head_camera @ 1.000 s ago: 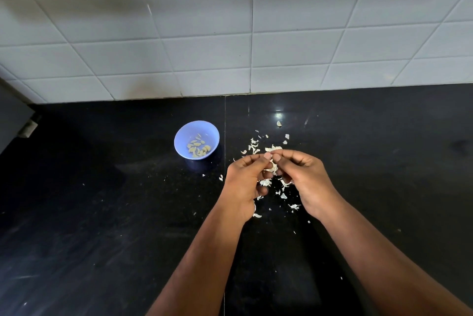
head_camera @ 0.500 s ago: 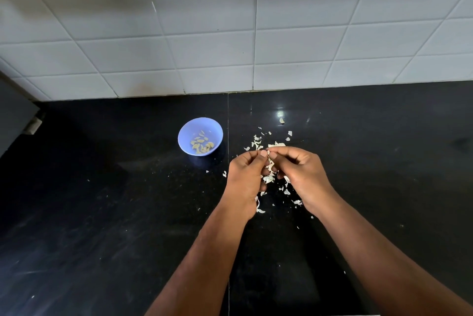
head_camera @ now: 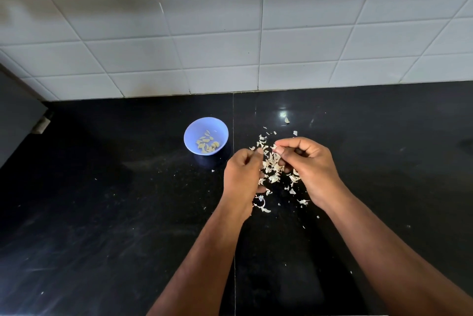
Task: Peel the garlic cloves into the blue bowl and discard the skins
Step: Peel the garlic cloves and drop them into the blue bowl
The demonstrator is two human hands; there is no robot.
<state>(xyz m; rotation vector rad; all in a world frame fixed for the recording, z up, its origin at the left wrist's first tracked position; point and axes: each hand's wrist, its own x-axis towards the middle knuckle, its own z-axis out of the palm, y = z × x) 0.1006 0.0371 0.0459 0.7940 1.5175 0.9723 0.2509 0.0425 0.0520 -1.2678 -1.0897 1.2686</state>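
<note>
from my remote seat i've got the head view looking down at a glossy black stone counter with a white tiled wall behind it. the small round blue plastic bowl sits at about 10 o'clock from the hands, near but not touching them, with a little heap of pale peeled garlic cloves in the bottom.

left hand is curled up, thumb and forefinger tips pressed together like a pinch, but i honestly can't tell what's in there, too small to see. right hand is curled too, and its thumb and forefinger are pinching a pale bit that looks like a garlic clove with skin on it, right at the fingertips. the two hands are close, fingertips just apart.

the pile of papery white garlic skins lies on the counter between and under the hands, with scraps trailing out toward 6 o'clock and 12 o'clock. one stray pale piece sits off at 12 o'clock, near a bright light reflection.
</note>
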